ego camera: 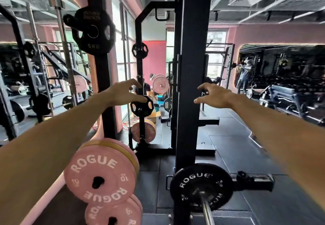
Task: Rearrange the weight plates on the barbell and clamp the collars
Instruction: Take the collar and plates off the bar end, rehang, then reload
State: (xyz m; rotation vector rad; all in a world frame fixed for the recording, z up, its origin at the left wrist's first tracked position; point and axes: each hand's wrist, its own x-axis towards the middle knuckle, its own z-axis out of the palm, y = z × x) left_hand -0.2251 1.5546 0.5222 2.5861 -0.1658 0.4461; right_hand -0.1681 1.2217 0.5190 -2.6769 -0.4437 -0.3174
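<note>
1. Both our forearms fill the lower corners, reaching forward at chest height; neither touches any gear.
2. Our left hand [121, 91] hangs in the air, fingers spread and loosely curled, holding nothing; a small black plate [141, 106] on a far rack shows just past its fingertips, but we cannot tell any contact and it looks well behind.
3. Our right hand [213, 94] is likewise spread wide and empty, fingers bent, in front of the black rack upright [190, 66]; touching or apart, we cannot tell.
4. Barbell [206, 210] sits low centre-right, sleeve end pointing at us; one black ROGUE plate [200, 186] is on it, hard against the rack side; a black block [253, 180] shows on the bar behind the plate, blurred, could be a collar or a hook, cannot tell.
5. Pink ROGUE plates marked 10 [100, 175] stack on a storage peg lower left, yellow-edged plate behind the front one; another pink plate [114, 214] below, cut by the frame edge.
6. Black 5KG plate [93, 31] hangs on an upper peg of the left upright.
7. Further back: a second rack with a pink plate [143, 131] low down; pink walls, mirrors, dark rubber floor [228, 145].
</note>
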